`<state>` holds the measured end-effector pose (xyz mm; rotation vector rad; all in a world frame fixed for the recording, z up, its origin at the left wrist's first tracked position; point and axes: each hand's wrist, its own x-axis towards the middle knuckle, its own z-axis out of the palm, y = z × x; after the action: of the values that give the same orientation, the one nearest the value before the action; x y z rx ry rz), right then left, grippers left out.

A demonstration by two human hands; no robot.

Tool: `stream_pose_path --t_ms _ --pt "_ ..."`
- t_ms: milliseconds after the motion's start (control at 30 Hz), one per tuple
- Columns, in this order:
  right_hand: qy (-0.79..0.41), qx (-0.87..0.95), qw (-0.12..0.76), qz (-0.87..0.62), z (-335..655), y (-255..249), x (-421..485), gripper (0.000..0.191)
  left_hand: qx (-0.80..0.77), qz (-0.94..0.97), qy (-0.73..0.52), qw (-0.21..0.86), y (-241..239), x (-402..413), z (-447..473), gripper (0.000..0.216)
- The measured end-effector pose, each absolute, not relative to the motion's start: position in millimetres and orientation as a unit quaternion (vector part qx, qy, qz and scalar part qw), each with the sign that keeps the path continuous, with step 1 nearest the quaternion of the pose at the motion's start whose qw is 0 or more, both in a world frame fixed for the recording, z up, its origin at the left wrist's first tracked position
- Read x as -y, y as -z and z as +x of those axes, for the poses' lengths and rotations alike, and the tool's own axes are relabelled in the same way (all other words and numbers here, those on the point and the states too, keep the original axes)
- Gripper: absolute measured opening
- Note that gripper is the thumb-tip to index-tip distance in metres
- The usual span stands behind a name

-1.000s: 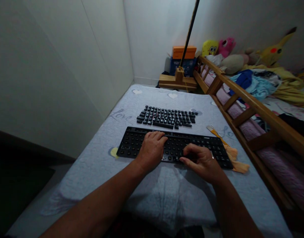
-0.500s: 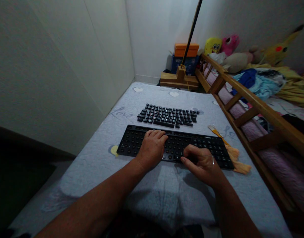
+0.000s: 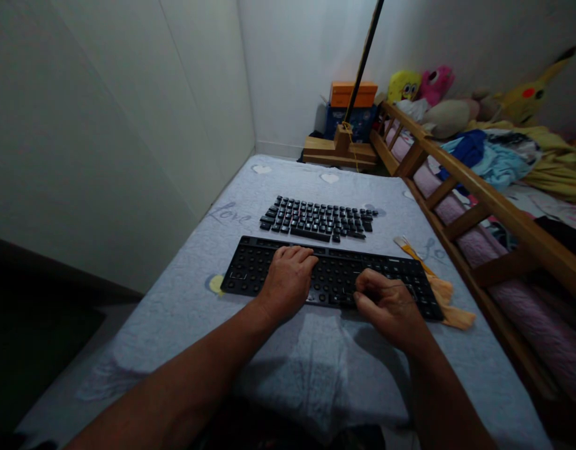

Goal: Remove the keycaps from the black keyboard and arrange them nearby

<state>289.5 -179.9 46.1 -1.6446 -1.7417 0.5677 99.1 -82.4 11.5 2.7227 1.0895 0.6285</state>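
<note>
A black keyboard (image 3: 337, 265) lies on the bed, most of its left and middle part stripped of keycaps, with keycaps visible on its right-hand part. My left hand (image 3: 290, 272) rests palm down on it, fingers stretched toward its far edge. Over the near side, right of the middle, my right hand (image 3: 384, 303) has thumb and forefinger drawn together. Whatever may be between those fingertips is too small or hidden to make out. Beyond the keyboard, loose black keycaps (image 3: 316, 215) are laid out in rows, with a long spacebar (image 3: 310, 234) at the near side.
An orange cloth (image 3: 459, 317) and a brush (image 3: 407, 247) lie by the keyboard's right end. A wooden bed rail (image 3: 485, 203) runs along the right, with clothes and plush toys behind it. A wooden stand (image 3: 341, 147) and boxes (image 3: 353, 94) are at the far end.
My right hand has shifted slightly right along the keyboard, its thumb and forefinger still drawn together. My left hand stays in place; the keyboard and loose keycaps look unmoved.
</note>
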Motion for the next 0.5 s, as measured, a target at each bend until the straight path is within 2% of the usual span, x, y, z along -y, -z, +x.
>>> stream_pose_path --t_ms 67,267,500 --pt "-0.230 0.663 0.336 -0.628 289 -46 180 0.007 -0.361 0.906 -0.208 0.071 -11 83 99 0.026" --pt "-0.257 0.645 0.340 -0.635 282 -46 178 0.016 -0.361 0.906 -0.212 0.068 -11 82 100 0.025" --pt "-0.212 0.657 0.357 -0.629 271 -43 179 0.018 -0.365 0.905 -0.210 0.064 -11 82 100 0.027"
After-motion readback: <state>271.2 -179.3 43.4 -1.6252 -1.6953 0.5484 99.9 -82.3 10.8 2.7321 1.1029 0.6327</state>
